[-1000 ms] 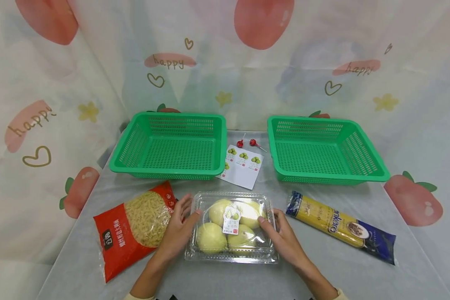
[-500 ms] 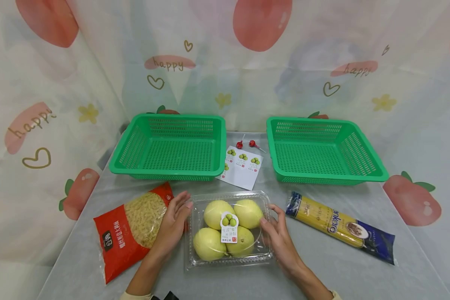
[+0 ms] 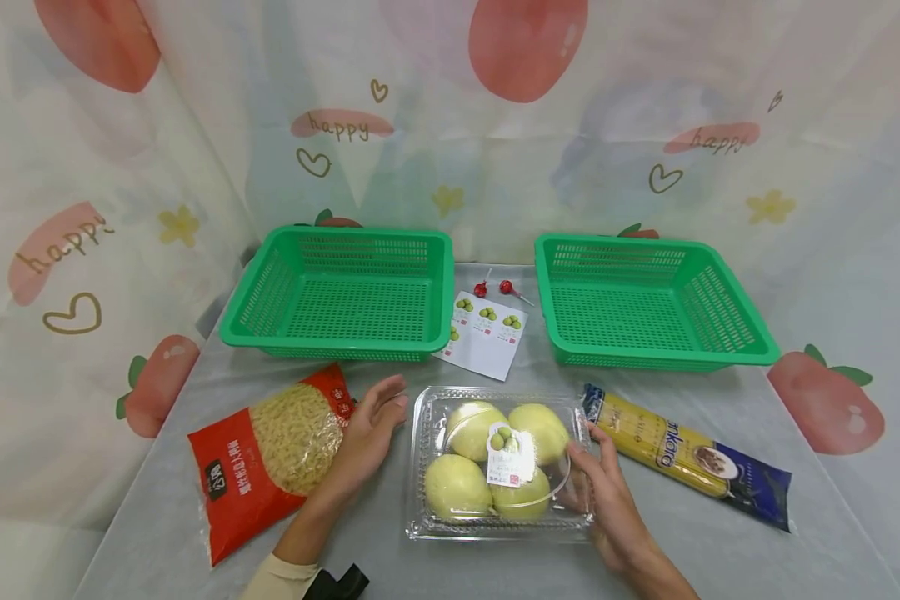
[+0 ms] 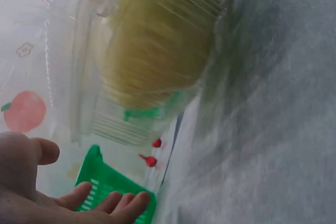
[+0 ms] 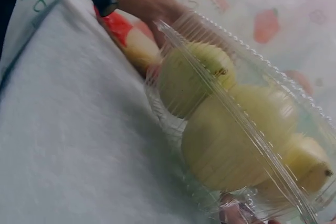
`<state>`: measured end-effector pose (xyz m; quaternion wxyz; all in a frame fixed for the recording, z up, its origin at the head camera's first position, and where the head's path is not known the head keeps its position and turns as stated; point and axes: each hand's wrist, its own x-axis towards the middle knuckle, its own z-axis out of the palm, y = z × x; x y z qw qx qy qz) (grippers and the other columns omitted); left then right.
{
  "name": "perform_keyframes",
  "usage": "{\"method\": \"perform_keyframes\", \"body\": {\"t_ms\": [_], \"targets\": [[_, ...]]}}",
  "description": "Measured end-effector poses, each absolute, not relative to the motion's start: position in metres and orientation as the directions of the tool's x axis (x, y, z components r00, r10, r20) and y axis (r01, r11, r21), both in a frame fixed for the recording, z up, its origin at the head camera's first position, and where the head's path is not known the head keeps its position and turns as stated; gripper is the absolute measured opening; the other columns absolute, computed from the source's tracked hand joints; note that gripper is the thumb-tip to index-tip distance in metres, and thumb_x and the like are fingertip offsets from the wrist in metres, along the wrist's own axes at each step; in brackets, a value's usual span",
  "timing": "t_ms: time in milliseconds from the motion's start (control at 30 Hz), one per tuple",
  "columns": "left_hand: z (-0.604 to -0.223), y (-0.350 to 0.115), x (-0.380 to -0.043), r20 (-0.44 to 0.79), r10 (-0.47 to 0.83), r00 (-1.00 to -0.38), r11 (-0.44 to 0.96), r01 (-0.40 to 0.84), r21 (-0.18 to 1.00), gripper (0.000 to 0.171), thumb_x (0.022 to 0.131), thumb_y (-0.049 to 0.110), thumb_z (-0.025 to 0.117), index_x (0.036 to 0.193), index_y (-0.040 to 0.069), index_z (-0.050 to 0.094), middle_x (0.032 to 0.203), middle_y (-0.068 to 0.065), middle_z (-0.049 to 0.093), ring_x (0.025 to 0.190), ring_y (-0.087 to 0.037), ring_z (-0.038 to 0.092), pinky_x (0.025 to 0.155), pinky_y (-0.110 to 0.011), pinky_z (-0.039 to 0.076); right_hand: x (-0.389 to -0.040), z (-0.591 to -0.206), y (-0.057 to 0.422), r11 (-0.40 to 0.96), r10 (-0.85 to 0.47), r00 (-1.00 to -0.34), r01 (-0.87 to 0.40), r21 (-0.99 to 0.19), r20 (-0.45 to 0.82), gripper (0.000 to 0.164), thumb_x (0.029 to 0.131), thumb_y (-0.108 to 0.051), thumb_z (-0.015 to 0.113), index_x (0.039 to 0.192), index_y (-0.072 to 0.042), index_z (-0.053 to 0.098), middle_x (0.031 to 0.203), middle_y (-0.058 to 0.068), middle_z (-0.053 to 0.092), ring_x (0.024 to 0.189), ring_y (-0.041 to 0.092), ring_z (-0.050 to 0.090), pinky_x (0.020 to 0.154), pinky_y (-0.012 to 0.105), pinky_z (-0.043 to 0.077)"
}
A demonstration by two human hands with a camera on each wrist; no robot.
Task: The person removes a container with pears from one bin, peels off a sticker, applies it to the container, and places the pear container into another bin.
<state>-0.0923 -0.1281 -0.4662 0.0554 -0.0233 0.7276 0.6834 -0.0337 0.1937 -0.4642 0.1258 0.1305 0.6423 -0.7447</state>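
Observation:
A clear plastic clamshell box [image 3: 418, 467] holds several pale yellow-green pears [image 3: 457, 487], with a white pear-printed label [image 3: 504, 468] on its lid. My right hand [image 3: 606, 492] grips the box by its right side; in the right wrist view, fingertips [image 5: 235, 212] show at its lower edge. In the left wrist view the box leans above the grey cloth. Apart from its left side, my left hand [image 3: 367, 442] holds nothing, fingers loosely bent, beside a red bag of pasta [image 3: 270, 458]. The left wrist view shows that hand [image 4: 68, 200] with its fingers spread.
Two green baskets [image 3: 337, 343] stand at the back, left and right. Between them lie a sheet of pear stickers [image 3: 491, 358] and two red lollipops [image 3: 506, 287]. A pack of spaghetti [image 3: 682, 454] lies on the right. A printed curtain [image 3: 450, 167] closes off the back.
The box of pears has moved right with my right hand, after shifting slightly left and tipping earlier. My left hand has come off its left side and a gap now separates them.

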Motion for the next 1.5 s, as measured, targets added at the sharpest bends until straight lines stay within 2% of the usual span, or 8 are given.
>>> {"method": "perform_keyframes", "body": {"t_ms": [300, 467, 533, 633, 767, 967, 1233, 1500], "targets": [[-0.465, -0.101, -0.106, -0.062, 0.104, -0.993, 0.198, -0.040, 0.979, 0.051, 0.109, 0.023, 0.060, 0.157, 0.010, 0.048, 0.159, -0.016, 0.051, 0.146, -0.037, 0.049, 0.118, -0.058, 0.043, -0.027, -0.457, 0.227, -0.060, 0.001, -0.934, 0.356, -0.933, -0.356, 0.044, 0.115, -0.042, 0.041, 0.150, -0.027, 0.018, 0.162, 0.024, 0.027, 0.146, 0.057, 0.037, 0.110, 0.059, 0.048], [-0.462, -0.080, -0.118, -0.058, 0.159, -0.986, 0.175, -0.030, 0.984, 0.052, 0.107, 0.024, 0.062, 0.157, 0.013, 0.049, 0.158, -0.012, 0.052, 0.147, -0.035, 0.048, 0.118, -0.060, 0.041, -0.021, -0.458, 0.249, -0.084, 0.034, -0.925, 0.374, -0.924, -0.378, 0.037, 0.115, -0.043, 0.041, 0.145, -0.032, 0.023, 0.160, 0.016, 0.025, 0.136, 0.029, 0.057, 0.099, 0.042, 0.059], [-0.458, -0.069, -0.125, -0.047, 0.192, -0.980, 0.159, -0.016, 0.987, 0.054, 0.107, 0.025, 0.063, 0.157, 0.014, 0.049, 0.159, -0.009, 0.051, 0.148, -0.034, 0.047, 0.118, -0.059, 0.042, -0.017, -0.458, 0.261, -0.096, 0.048, -0.922, 0.379, -0.920, -0.385, 0.033, 0.115, -0.043, 0.040, 0.143, -0.036, 0.025, 0.155, 0.007, 0.029, 0.124, 0.009, 0.062, 0.094, 0.038, 0.061], [-0.451, -0.050, -0.136, -0.031, 0.251, -0.968, 0.147, 0.006, 0.989, 0.053, 0.107, 0.028, 0.063, 0.157, 0.018, 0.049, 0.159, -0.006, 0.050, 0.148, -0.031, 0.046, 0.116, -0.057, 0.044, -0.012, -0.459, 0.278, -0.125, 0.065, -0.918, 0.381, -0.916, -0.391, 0.030, 0.115, -0.043, 0.040, 0.141, -0.039, 0.026, 0.144, -0.004, 0.040, 0.111, -0.002, 0.065, 0.088, 0.036, 0.062], [-0.447, -0.023, -0.152, -0.005, 0.311, -0.950, 0.152, 0.044, 0.987, 0.049, 0.108, 0.030, 0.060, 0.155, 0.020, 0.052, 0.159, -0.005, 0.049, 0.147, -0.029, 0.047, 0.113, -0.052, 0.047, -0.007, -0.460, 0.293, -0.161, 0.104, -0.898, 0.410, -0.898, -0.428, 0.027, 0.114, -0.044, 0.042, 0.137, -0.042, 0.027, 0.134, -0.007, 0.043, 0.107, 0.003, 0.068, 0.085, 0.034, 0.064], [-0.447, 0.015, -0.187, 0.089, 0.346, -0.934, 0.182, 0.160, 0.970, 0.050, 0.107, 0.028, 0.057, 0.156, 0.019, 0.050, 0.160, -0.005, 0.046, 0.145, -0.027, 0.048, 0.111, -0.047, 0.049, -0.005, -0.461, 0.302, -0.174, 0.124, -0.876, 0.444, -0.879, -0.467, 0.033, 0.113, -0.047, 0.042, 0.137, -0.043, 0.019, 0.143, 0.000, 0.030, 0.105, 0.002, 0.067, 0.086, 0.032, 0.063], [-0.454, 0.045, -0.227, 0.175, 0.407, -0.897, 0.252, 0.294, 0.922, 0.057, 0.108, 0.027, 0.056, 0.162, 0.014, 0.043, 0.177, -0.003, 0.019, 0.160, -0.034, 0.023, 0.121, -0.062, 0.036, -0.002, -0.460, 0.309, -0.221, 0.126, -0.908, 0.367, -0.904, -0.399, 0.028, 0.115, -0.039, 0.042, 0.136, -0.038, 0.024, 0.121, -0.018, 0.056, 0.102, 0.007, 0.072, 0.080, 0.033, 0.064], [-0.460, 0.053, -0.236, 0.149, 0.431, -0.890, 0.305, 0.299, 0.904, 0.059, 0.109, 0.033, 0.054, 0.165, 0.022, 0.039, 0.179, 0.001, 0.009, 0.163, -0.037, 0.014, 0.123, -0.066, 0.029, 0.000, -0.455, 0.315, -0.242, 0.101, -0.932, 0.316, -0.917, -0.348, 0.024, 0.116, -0.033, 0.040, 0.137, -0.038, 0.029, 0.121, -0.020, 0.060, 0.104, 0.008, 0.073, 0.080, 0.034, 0.065]]}}
